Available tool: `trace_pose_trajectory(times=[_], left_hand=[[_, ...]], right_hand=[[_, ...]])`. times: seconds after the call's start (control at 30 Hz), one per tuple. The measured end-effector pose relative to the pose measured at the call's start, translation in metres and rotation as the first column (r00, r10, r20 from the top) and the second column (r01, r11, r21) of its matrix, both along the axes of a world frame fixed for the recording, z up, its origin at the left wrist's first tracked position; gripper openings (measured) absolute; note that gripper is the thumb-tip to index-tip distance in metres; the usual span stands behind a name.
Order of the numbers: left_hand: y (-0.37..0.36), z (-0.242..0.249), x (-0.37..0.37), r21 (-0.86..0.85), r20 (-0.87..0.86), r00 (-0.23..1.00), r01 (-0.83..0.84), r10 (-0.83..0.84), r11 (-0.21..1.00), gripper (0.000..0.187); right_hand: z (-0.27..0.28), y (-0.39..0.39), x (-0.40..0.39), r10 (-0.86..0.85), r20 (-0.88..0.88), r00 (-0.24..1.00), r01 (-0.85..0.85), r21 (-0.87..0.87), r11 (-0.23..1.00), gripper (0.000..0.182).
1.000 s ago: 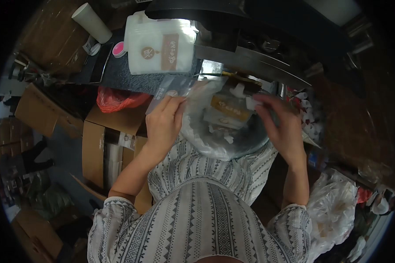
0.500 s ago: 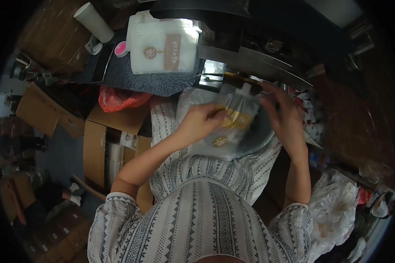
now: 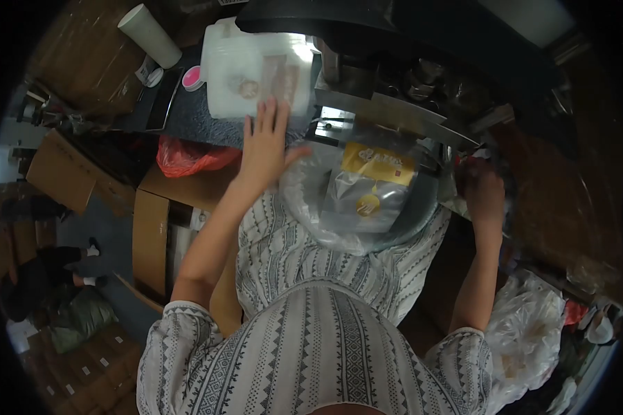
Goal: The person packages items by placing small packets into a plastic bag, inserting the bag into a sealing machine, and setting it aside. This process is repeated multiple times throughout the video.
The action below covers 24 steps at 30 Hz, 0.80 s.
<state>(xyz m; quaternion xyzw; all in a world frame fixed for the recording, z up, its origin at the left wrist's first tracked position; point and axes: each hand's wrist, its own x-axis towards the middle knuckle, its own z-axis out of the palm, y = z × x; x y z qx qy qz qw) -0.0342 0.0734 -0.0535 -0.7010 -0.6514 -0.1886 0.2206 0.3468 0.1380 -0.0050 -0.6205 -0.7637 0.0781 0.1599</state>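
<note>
A dark machine (image 3: 422, 62) fills the far side of the bench, its slanted metal bar (image 3: 401, 114) running just above the work. To its left a grey mat (image 3: 194, 117) carries a stack of clear pouches (image 3: 253, 76); the stack reaches the mat's far edge and sits against the machine's side, with bare mat only on the near and left strips. Past the mat's left edge stand a paper cup (image 3: 149, 36) and a small pink lid (image 3: 192, 77).

In front of the body a round basin (image 3: 422, 207) lined with a clear plastic bag (image 3: 311, 207) sits against the striped shirt. Inside it lies one sealed pouch with a yellow label (image 3: 374, 187), tilted, its top edge just under the metal bar; no hand is on it. Open room is left around the pouch inside the liner, mostly on the left.

Below the bench on the left are open cardboard boxes (image 3: 156, 228) and a red bag (image 3: 187, 155); a white plastic bag (image 3: 526, 332) lies low on the right.

The left hand (image 3: 264, 142) is stretched forward, fingers (image 3: 270, 114) spread and straight, tips over the near edge of the pouch stack, gripping nothing. The right hand (image 3: 484, 194) is at the basin's right rim, fingers curled; whether they hold anything cannot be told.
</note>
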Motion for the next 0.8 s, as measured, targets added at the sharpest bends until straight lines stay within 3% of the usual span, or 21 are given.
trace_pose_trajectory(times=[0.03, 0.1, 0.13, 0.2, 0.23, 0.3, 0.43, 0.5, 0.53, 0.6, 0.63, 0.7, 0.8], left_hand=[[-0.006, 0.008, -0.006, 0.006, -0.007, 1.000, 0.002, -0.002, 1.000, 0.045], [-0.030, 0.022, -0.008, -0.207, 0.263, 0.964, 0.032, 0.024, 0.978, 0.033], [-0.038, 0.026, -0.009, -0.210, 0.267, 0.963, 0.031, 0.027, 0.977, 0.033], [-0.052, 0.035, -0.010, -0.276, 0.472, 0.858, -0.075, 0.203, 0.958, 0.018], [-0.058, 0.042, -0.002, -0.276, 0.472, 0.858, -0.076, 0.204, 0.958, 0.018], [-0.064, 0.057, 0.021, -0.137, 0.518, 0.847, -0.052, 0.116, 0.989, 0.007], [-0.069, 0.071, 0.028, -0.104, 0.550, 0.830, -0.047, 0.097, 0.993, 0.008], [-0.071, 0.071, 0.030, -0.060, 0.594, 0.804, 0.020, 0.019, 0.998, 0.010], [-0.071, 0.073, 0.033, -0.060, 0.594, 0.805, 0.023, 0.017, 0.998, 0.010], [-0.070, 0.077, 0.039, -0.023, 0.588, 0.805, 0.111, -0.077, 0.994, 0.011], [-0.070, 0.079, 0.040, -0.023, 0.589, 0.805, 0.112, -0.077, 0.993, 0.011], [-0.070, 0.080, 0.043, -0.083, 0.567, 0.795, 0.316, -0.216, 0.945, 0.012], [-0.068, 0.064, 0.052, -0.220, 0.640, 0.746, 0.404, -0.181, 0.888, 0.013]], right_hand=[[0.007, -0.001, -0.004, -0.002, -0.007, 1.000, 0.002, 0.006, 1.000, 0.018], [0.030, -0.016, -0.011, -0.070, -0.387, 0.920, 0.013, -0.148, 0.989, 0.016], [0.039, -0.021, -0.013, -0.069, -0.383, 0.921, 0.011, -0.152, 0.988, 0.016], [0.052, -0.027, -0.023, 0.013, -0.465, 0.885, -0.123, -0.207, 0.970, 0.018], [0.056, -0.031, -0.037, 0.014, -0.465, 0.885, -0.125, -0.208, 0.970, 0.018], [0.061, -0.039, -0.072, 0.225, -0.658, 0.719, -0.414, -0.145, 0.899, 0.023], [0.064, -0.040, -0.107, 0.352, -0.610, 0.710, -0.498, -0.081, 0.863, 0.025], [0.063, -0.038, -0.115, 0.533, -0.554, 0.640, -0.569, 0.124, 0.813, 0.024], [0.064, -0.039, -0.117, 0.531, -0.553, 0.642, -0.567, 0.124, 0.814, 0.024], [0.065, -0.039, -0.120, 0.630, -0.386, 0.674, -0.606, 0.199, 0.770, 0.023], [0.065, -0.040, -0.119, 0.630, -0.386, 0.674, -0.606, 0.199, 0.770, 0.023], [0.064, -0.043, -0.117, 0.603, -0.479, 0.637, -0.640, 0.108, 0.761, 0.023], [0.063, -0.039, -0.109, 0.529, -0.575, 0.624, -0.653, -0.012, 0.757, 0.023]])
